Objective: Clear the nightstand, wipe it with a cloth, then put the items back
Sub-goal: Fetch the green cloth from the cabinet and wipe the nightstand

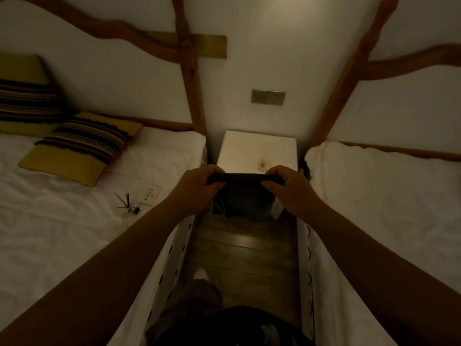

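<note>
Dim warm light. White wall (262, 46) with a metal switch plate (268, 96). Two white beds: left bed (62, 221), right bed (386, 196), both with curved wooden headboards. Dark wood plank floor (244, 245) between them. Striped cushions (82, 143) on left bed.

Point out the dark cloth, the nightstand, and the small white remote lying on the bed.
dark cloth (240, 193): head view, middle of the hanging fabric.
nightstand (254, 148): head view, bare middle of its top.
white remote (150, 196): head view, centre of its face, on the bed at image left.
</note>
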{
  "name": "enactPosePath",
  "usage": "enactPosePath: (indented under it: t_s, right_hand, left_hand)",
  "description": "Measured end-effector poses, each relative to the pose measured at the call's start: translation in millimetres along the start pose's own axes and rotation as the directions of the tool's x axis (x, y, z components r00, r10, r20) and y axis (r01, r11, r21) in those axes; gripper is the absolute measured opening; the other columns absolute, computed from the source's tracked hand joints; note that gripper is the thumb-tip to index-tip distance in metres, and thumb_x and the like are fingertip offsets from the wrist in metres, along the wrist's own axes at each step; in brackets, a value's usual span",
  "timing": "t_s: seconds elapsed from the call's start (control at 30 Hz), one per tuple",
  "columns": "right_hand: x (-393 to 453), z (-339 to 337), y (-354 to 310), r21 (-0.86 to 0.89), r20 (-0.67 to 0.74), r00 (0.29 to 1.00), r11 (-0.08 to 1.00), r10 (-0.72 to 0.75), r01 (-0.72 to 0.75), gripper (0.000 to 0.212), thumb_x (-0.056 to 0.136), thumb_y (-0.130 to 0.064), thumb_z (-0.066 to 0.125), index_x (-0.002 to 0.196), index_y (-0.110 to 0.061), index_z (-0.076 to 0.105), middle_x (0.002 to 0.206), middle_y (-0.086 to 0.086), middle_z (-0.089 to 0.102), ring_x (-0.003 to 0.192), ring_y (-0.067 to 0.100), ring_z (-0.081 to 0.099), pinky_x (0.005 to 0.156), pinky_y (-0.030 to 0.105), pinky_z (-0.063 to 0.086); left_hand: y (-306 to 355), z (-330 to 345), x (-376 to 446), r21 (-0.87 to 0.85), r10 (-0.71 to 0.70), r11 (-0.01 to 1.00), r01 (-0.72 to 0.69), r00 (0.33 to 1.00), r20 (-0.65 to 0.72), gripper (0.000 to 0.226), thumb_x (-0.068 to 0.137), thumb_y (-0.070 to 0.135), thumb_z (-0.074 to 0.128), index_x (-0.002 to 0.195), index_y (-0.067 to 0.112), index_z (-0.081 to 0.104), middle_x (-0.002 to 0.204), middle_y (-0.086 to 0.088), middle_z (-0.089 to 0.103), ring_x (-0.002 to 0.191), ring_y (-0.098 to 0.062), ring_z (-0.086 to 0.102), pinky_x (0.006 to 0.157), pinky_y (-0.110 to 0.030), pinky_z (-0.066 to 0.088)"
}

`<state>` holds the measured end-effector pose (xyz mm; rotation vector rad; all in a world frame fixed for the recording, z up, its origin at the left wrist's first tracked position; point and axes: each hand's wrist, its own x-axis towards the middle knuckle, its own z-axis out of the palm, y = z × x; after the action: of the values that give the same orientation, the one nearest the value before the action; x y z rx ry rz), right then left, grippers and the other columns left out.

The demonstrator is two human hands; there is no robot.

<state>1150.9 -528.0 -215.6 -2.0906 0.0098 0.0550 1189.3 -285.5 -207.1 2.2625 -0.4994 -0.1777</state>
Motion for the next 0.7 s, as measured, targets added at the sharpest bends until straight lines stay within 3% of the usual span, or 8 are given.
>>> enactPosePath:
  t_s: [0.13,0.3,0.5,0.7]
  right_hand:
    - [65,-2,18,0.014,0.007,0.999,0.999,0.042,-0.042,0.009,0.089,-0.019,0.064,0.09,-0.026,0.06,0.084,-0.004,0.063,0.08,0.014,0.061,0.072,0.023,0.05]
    - [163,8,50,0.023,-0.027,0.993,0.993,0.116,-0.115,0.016,0.089,-0.021,0.064,0.084,-0.035,0.06,0.08,-0.008,0.063,0.071,0.001,0.06,0.065,0.014,0.047]
    - [285,18,67,0.173,-0.084,0.948,0.942,0.306,-0.288,0.013,0.089,-0.019,0.063,0.086,-0.031,0.063,0.083,-0.001,0.065,0.078,0.017,0.063,0.067,0.027,0.049]
    - [379,13,80,0.24,-0.065,0.925,0.906,0.373,-0.349,0.006,0.09,-0.021,0.061,0.088,-0.026,0.064,0.087,0.001,0.066,0.08,0.016,0.064,0.062,0.021,0.05]
  left_hand:
    - [-31,3,64,-0.025,-0.01,1.0,0.011,0.999,0.042,0.014,0.092,0.021,0.059,0.103,0.029,0.061,0.086,0.021,0.057,0.08,0.008,0.056,0.064,-0.004,0.04]
    - [-82,-2,169,-0.058,-0.016,0.998,0.022,0.995,0.098,0.012,0.092,0.021,0.06,0.101,0.028,0.062,0.083,0.02,0.058,0.076,0.009,0.056,0.063,0.0,0.04]
    - [-122,-26,299,-0.046,-0.032,0.998,0.043,0.976,0.215,0.01,0.093,0.022,0.057,0.098,0.03,0.06,0.081,0.018,0.057,0.073,0.005,0.056,0.059,-0.002,0.04]
    - [-157,-29,395,-0.046,-0.096,0.993,0.11,0.964,0.247,0.012,0.092,0.02,0.058,0.097,0.03,0.061,0.081,0.019,0.058,0.075,0.012,0.055,0.059,0.0,0.038]
